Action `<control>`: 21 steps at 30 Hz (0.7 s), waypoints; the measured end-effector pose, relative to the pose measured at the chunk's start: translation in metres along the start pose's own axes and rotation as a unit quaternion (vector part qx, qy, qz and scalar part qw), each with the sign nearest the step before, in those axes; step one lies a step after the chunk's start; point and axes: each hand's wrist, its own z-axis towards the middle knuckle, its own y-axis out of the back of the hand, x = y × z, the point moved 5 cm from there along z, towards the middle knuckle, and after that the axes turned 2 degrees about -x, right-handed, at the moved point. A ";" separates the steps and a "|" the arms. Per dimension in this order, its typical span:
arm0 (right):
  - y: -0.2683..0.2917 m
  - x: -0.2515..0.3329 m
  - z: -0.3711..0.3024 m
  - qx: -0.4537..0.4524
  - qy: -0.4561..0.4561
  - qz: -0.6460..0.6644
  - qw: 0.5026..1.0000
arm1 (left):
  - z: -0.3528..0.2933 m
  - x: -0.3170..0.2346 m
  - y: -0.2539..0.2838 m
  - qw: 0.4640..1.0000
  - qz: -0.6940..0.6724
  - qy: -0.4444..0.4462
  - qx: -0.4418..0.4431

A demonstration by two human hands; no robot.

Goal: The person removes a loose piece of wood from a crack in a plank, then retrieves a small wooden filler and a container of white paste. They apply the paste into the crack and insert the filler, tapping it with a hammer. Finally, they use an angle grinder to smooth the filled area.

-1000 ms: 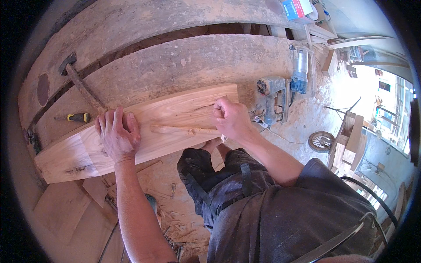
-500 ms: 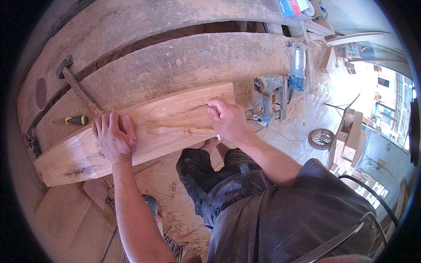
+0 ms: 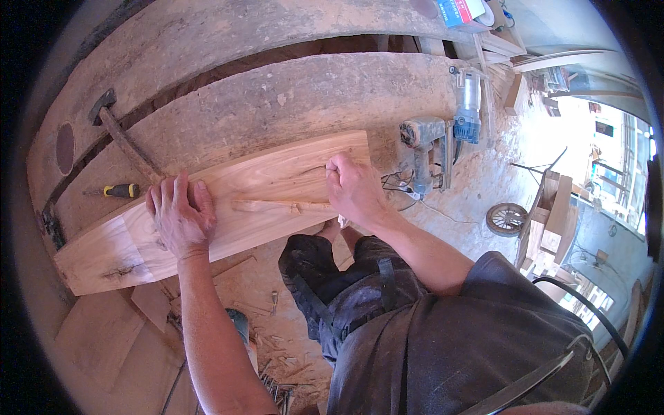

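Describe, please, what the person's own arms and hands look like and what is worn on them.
Both forearms are bare from the elbow down, with no sleeves, gloves, watch or rings visible. The left hand and right hand are bare too. A dark grey short-sleeved top covers the upper body, with dark work trousers below.

Single head-worn fisheye view, aimed steeply down from above onto plank; left hand and right hand seen close, edges bent toward rim.
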 end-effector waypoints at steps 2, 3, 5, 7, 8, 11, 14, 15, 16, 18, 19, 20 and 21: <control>0.003 0.006 -0.004 0.013 -0.014 0.052 0.998 | 0.000 0.000 0.001 1.000 -0.007 0.005 0.004; 0.004 0.008 -0.006 0.018 -0.020 0.077 0.997 | 0.000 -0.001 0.001 1.000 -0.005 0.002 0.000; 0.007 0.004 -0.016 0.031 -0.049 0.091 0.994 | 0.001 -0.001 0.000 1.000 -0.001 -0.004 -0.007; 0.018 -0.012 -0.018 0.007 -0.088 0.116 0.989 | 0.002 -0.002 0.000 1.000 -0.002 -0.009 -0.017; 0.029 -0.031 -0.014 -0.025 -0.110 0.131 0.985 | 0.002 -0.003 0.000 1.000 -0.005 -0.010 -0.023; 0.047 -0.093 -0.005 -0.071 -0.304 0.395 0.864 | -0.001 0.001 0.001 1.000 0.000 0.005 0.004; 0.061 -0.091 -0.002 -0.052 -0.330 0.467 0.819 | -0.001 0.000 0.000 1.000 -0.001 -0.001 -0.006; 0.059 -0.088 0.001 -0.008 -0.311 0.496 0.811 | -0.001 0.000 -0.001 1.000 0.000 -0.004 -0.008; 0.055 -0.083 0.002 0.012 -0.303 0.498 0.812 | -0.001 0.001 -0.001 1.000 0.002 -0.007 -0.009; 0.044 -0.067 0.003 0.055 -0.288 0.502 0.814 | 0.000 -0.001 0.000 1.000 0.004 -0.011 -0.012; 0.042 -0.062 0.001 0.088 -0.303 0.465 0.827 | 0.000 -0.003 0.001 1.000 0.004 -0.012 -0.013; 0.042 -0.059 0.003 0.074 -0.245 0.402 0.879 | 0.001 -0.004 0.001 1.000 0.003 -0.013 -0.014; 0.041 -0.054 0.002 0.061 -0.186 0.334 0.922 | 0.001 -0.003 0.000 1.000 0.001 -0.013 -0.010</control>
